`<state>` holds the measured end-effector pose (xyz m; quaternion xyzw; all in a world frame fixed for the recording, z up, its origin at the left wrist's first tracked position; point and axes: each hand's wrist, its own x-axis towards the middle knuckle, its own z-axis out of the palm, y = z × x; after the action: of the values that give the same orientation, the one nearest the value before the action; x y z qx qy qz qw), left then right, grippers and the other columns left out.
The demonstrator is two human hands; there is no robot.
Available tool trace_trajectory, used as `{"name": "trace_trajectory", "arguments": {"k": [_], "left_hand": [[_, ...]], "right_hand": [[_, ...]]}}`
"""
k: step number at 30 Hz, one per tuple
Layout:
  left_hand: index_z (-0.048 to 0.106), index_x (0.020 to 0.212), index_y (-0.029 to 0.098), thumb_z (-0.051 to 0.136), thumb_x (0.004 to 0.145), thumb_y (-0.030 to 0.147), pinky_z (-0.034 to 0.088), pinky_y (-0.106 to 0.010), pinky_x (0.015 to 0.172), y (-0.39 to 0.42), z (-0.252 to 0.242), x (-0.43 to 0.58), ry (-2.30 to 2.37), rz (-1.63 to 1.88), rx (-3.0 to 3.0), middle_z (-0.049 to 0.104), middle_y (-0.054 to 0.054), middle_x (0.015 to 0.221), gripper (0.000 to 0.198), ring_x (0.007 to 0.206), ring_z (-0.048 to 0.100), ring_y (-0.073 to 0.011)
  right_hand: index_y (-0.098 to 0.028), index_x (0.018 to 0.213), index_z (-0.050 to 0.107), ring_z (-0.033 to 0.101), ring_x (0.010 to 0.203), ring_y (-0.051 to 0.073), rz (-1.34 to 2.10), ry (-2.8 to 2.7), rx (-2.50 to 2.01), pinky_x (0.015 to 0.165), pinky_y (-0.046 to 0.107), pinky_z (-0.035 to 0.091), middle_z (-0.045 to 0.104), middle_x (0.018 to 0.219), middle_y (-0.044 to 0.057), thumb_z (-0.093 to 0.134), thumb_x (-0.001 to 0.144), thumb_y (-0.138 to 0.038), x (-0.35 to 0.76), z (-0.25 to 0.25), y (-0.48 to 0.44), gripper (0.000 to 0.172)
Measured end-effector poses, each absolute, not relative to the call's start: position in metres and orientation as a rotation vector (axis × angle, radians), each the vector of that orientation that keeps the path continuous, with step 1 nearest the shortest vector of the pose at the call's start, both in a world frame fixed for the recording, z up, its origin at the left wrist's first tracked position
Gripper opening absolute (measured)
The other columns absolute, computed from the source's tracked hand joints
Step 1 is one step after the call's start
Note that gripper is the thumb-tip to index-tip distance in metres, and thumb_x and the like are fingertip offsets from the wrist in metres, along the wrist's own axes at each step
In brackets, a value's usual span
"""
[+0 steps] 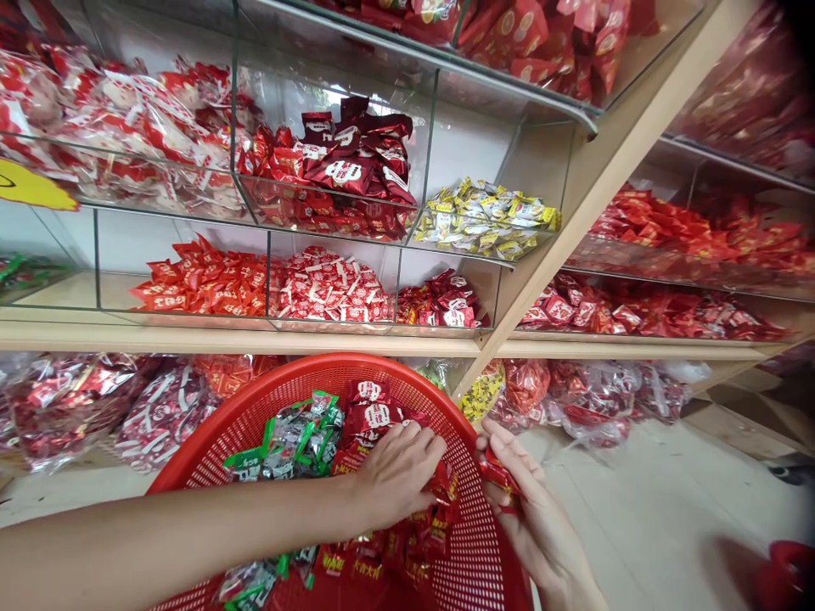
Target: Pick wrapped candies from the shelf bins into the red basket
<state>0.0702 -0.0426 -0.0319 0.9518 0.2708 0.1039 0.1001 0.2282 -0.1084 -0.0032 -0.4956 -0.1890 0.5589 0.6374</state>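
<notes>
A red perforated plastic basket [337, 367] holds wrapped candies. Inside it, green-and-clear candy packets [299, 437] lie to the left, and dark red packets [369, 416] with white labels sit toward the back. Red candies [366, 564] with yellow print fill the middle and front. My left hand [401, 475] reaches across the basket from the left, fingers curled down among the red candies; its fingertips are hidden. At the basket's right rim, my right hand [538, 509] is closed around red-wrapped candy [500, 475], just outside the mesh.
Clear-walled shelf bins hold red candies [204, 284], red-and-white candies [334, 288] and yellow-wrapped candies [487, 216]. A wooden shelf post [548, 255] slants behind the basket. Plastic bags of candy [165, 416] lie under the shelf. Pale tiled floor [643, 509] shows at right, with a red object [789, 573].
</notes>
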Motion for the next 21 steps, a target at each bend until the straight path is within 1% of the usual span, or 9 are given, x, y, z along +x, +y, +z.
{"name": "trace_trajectory", "arguments": {"k": [3,8,11,14,16,18,21], "left_hand": [[0.044,0.097,0.013,0.065,0.069,0.029,0.040,-0.039,0.076,-0.042,-0.041,0.083,0.774,0.288,2.811,0.051,-0.008,0.096,0.038,0.089,0.045,-0.0251],[0.043,0.098,0.013,0.053,0.073,0.016,0.039,-0.040,0.080,-0.043,-0.049,0.089,0.795,0.189,2.759,0.051,-0.010,0.094,0.027,0.090,0.045,-0.0249],[0.043,0.096,0.014,0.051,0.072,0.017,0.038,-0.039,0.078,-0.041,-0.041,0.084,0.771,0.232,2.729,0.050,-0.009,0.095,0.025,0.089,0.043,-0.0238],[0.043,0.092,0.015,0.048,0.073,0.016,0.037,-0.037,0.077,-0.039,-0.024,0.077,0.789,0.330,2.617,0.048,-0.006,0.093,0.019,0.088,0.041,-0.0209],[0.042,0.097,0.018,0.047,0.074,0.015,0.036,-0.035,0.081,-0.037,-0.011,0.070,0.790,0.452,2.468,0.048,-0.003,0.096,0.024,0.090,0.042,-0.0184],[0.042,0.101,0.020,0.050,0.073,0.015,0.036,-0.032,0.084,-0.036,0.000,0.063,0.693,0.585,2.407,0.048,-0.001,0.102,0.029,0.093,0.042,-0.0162],[0.044,0.108,0.022,0.051,0.075,0.017,0.035,-0.030,0.087,-0.034,0.011,0.053,0.486,0.657,2.561,0.046,-0.002,0.108,0.034,0.098,0.043,-0.0151]], "right_hand": [[-0.024,0.100,0.063,0.045,0.050,0.004,1.258,-0.440,-1.135,0.037,0.015,0.034,0.062,0.080,-0.001,0.074,0.063,-0.030,0.230,-0.004,-0.107,0.039],[-0.024,0.102,0.062,0.048,0.054,0.005,1.257,-0.434,-1.120,0.039,0.014,0.035,0.062,0.083,-0.001,0.073,0.065,-0.030,0.233,-0.012,-0.106,0.040],[-0.024,0.103,0.060,0.050,0.058,0.006,1.264,-0.427,-1.120,0.042,0.014,0.037,0.062,0.085,-0.001,0.072,0.067,-0.028,0.232,-0.016,-0.105,0.039],[-0.024,0.102,0.060,0.049,0.054,0.007,1.272,-0.434,-1.129,0.043,0.016,0.038,0.061,0.075,-0.002,0.072,0.067,-0.029,0.226,-0.016,-0.105,0.038],[-0.023,0.100,0.061,0.047,0.051,0.006,1.301,-0.451,-1.134,0.043,0.016,0.037,0.060,0.071,-0.003,0.072,0.067,-0.030,0.220,-0.014,-0.105,0.036],[-0.023,0.097,0.062,0.046,0.051,0.006,1.362,-0.483,-1.126,0.042,0.016,0.036,0.061,0.073,-0.003,0.071,0.067,-0.032,0.214,-0.012,-0.105,0.033],[-0.021,0.091,0.064,0.048,0.055,0.005,1.472,-0.535,-1.094,0.043,0.015,0.035,0.062,0.080,-0.002,0.070,0.068,-0.034,0.205,-0.010,-0.104,0.027]]}}
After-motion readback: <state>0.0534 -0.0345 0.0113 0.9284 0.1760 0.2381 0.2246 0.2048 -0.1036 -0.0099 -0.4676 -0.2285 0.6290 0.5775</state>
